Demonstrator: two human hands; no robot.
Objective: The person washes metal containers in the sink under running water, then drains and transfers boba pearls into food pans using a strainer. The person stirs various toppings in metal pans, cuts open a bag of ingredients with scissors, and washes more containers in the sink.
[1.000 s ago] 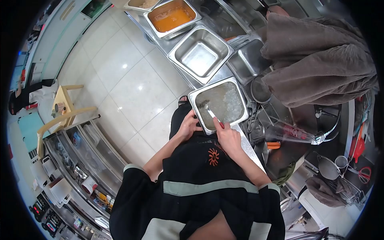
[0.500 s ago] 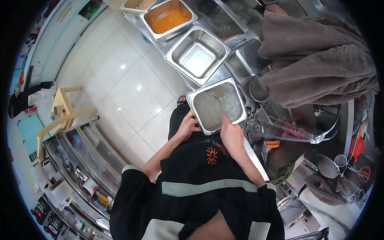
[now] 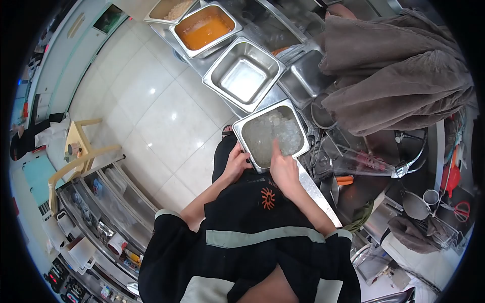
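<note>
well, the steel pan [image 3: 260,113] of cloudy liquid [image 3: 257,139] is at the left edge of the worktop [image 3: 319,194]. the red-handled tool showing a second ago isn't visible anymore, so looks like it's sunk or hidden. right hand [image 3: 286,174] is curled over the near rim, index finger into the pan; can't tell if it's clamped on the tool. left hand [image 3: 237,164] touches the left side, grip unclear. second pan [image 3: 242,80] sits just beyond.

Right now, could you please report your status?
Left hand at pan. Right hand over its near edge. Cloudy liquid, translucent lumps inside. No obstruction seen.
</note>
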